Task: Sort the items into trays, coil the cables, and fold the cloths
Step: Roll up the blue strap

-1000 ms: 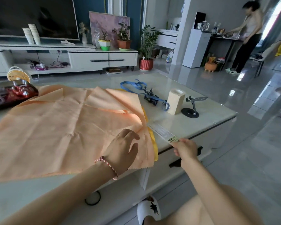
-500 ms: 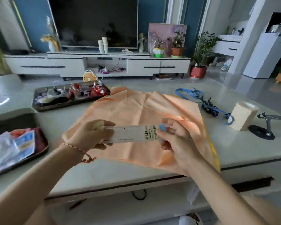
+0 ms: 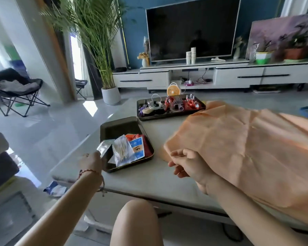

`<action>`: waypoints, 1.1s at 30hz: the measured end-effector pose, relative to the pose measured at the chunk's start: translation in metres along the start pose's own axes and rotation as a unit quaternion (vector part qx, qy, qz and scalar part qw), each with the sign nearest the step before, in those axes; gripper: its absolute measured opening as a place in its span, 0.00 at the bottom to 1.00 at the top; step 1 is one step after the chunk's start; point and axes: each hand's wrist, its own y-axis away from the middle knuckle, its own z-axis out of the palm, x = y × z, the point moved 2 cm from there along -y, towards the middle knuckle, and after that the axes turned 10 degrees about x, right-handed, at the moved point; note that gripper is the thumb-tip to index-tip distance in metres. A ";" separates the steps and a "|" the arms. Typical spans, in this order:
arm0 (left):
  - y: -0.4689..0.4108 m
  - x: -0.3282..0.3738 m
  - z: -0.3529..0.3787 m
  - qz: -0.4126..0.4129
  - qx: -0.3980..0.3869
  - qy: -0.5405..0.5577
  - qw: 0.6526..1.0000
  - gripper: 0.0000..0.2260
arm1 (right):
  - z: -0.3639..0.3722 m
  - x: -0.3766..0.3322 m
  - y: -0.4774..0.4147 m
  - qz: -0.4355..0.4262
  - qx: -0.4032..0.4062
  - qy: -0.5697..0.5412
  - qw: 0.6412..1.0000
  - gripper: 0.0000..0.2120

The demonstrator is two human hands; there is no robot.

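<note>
My left hand (image 3: 91,161) alone now pinches the packaged ruler (image 3: 104,148) over the tray (image 3: 120,121) at the surface's left edge. My right hand (image 3: 188,166) has let go and lies relaxed beside the cloth (image 3: 238,148), still unfolded.

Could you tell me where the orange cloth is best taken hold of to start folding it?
Pinch the cloth at its left corner, coming in from the left over the table. That corner lies flat and free beside the right hand, while the cloth's right part seems to hang over the table's near edge.
</note>
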 end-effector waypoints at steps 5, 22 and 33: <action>0.007 -0.010 0.022 0.116 -0.045 -0.162 0.979 0.13 | -0.008 -0.003 -0.003 -0.030 0.000 0.044 0.999 0.08; 0.006 -0.020 0.026 0.393 -0.120 -0.482 0.774 0.14 | -0.172 0.020 -0.027 0.004 0.172 0.005 0.985 0.10; 0.131 -0.021 0.117 0.506 -0.287 -0.420 0.697 0.08 | -0.312 0.046 -0.019 0.039 0.379 -0.047 0.923 0.12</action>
